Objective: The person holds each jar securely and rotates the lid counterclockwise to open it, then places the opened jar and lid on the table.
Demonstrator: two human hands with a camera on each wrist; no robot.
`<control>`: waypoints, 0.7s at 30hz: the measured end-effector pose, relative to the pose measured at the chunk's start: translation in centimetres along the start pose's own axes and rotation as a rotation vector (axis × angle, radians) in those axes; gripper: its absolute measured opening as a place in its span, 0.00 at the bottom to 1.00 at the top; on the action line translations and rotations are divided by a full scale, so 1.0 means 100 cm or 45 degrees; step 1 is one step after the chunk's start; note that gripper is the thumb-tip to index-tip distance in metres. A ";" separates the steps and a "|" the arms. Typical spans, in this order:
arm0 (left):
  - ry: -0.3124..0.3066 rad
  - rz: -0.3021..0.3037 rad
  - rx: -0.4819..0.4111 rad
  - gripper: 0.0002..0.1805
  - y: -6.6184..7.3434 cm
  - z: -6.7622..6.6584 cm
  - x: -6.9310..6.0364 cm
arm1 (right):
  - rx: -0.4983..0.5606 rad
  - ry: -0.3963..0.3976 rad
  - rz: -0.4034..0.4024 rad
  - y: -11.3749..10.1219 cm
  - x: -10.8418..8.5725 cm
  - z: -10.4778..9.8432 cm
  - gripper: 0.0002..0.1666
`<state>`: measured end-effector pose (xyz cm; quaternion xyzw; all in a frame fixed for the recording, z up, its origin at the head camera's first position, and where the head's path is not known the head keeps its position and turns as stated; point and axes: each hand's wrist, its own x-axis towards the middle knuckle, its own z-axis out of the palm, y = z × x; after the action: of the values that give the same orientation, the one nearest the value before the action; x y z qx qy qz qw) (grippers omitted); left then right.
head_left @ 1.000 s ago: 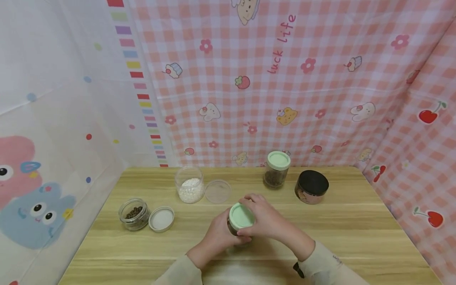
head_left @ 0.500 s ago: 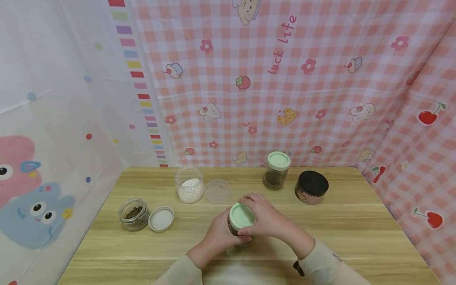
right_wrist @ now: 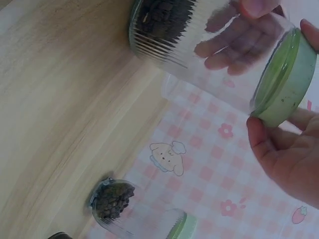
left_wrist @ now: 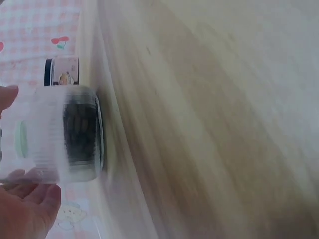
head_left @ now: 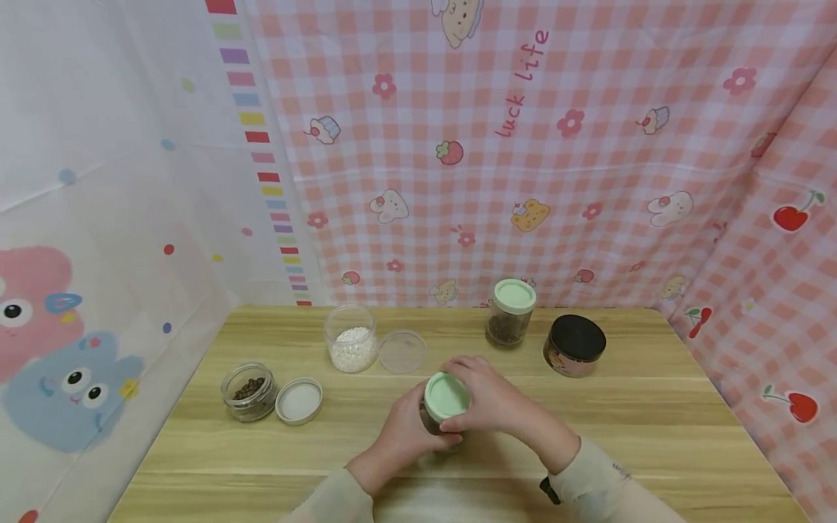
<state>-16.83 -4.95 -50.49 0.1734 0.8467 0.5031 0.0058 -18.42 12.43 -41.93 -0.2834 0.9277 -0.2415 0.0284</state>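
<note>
Hardly anything has moved since the earlier frames: the head view has swung slightly, so the whole scene sits a touch further right, while the hands and the held jar keep their place over the table. That tall clear jar (left_wrist: 80, 134) is near the front middle of the wooden table (head_left: 588, 450), well apart from the second green-lidded jar (head_left: 510, 314) and the black-lidded tub (head_left: 574, 347). The left hand (head_left: 405, 432) is wrapped round the glass, its thumb on the near side. Its fingers show through the wall in the right wrist view, between the dark pieces (left_wrist: 79, 127) at the bottom and the pale green lid (head_left: 447, 396). The right hand (head_left: 487, 396) grips the lid's rim, thumb and fingers on opposite sides. In the head view the left fingers are mostly hidden behind the jar; the left wrist view cuts off that hand and blurs the glass. I cannot tell whether the base touches the wood, nor whether the lid is fully seated
</note>
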 end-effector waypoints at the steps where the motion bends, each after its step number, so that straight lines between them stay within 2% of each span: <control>1: 0.000 0.001 -0.015 0.48 0.000 0.001 0.000 | -0.004 0.011 0.023 -0.001 0.000 0.001 0.46; 4: 0.011 -0.017 -0.040 0.50 0.001 0.006 0.000 | -0.027 0.047 0.100 -0.005 -0.001 0.004 0.47; 8: 0.076 -0.069 -0.046 0.51 0.002 0.013 0.002 | -0.043 0.082 0.161 -0.009 -0.002 0.008 0.50; 14: 0.162 -0.099 0.027 0.46 -0.001 0.017 0.004 | -0.028 0.065 0.151 -0.007 -0.003 0.011 0.50; 18: 0.160 -0.104 0.082 0.46 0.000 0.016 0.006 | -0.019 0.051 0.121 -0.006 -0.004 0.008 0.50; 21: 0.150 -0.079 0.074 0.46 0.000 0.015 0.007 | -0.015 0.043 0.090 -0.006 -0.004 0.005 0.49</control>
<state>-17.19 -3.44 -51.09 0.1172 0.8647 0.4872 -0.0333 -17.66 12.02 -42.17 -0.2465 0.9389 -0.2394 0.0197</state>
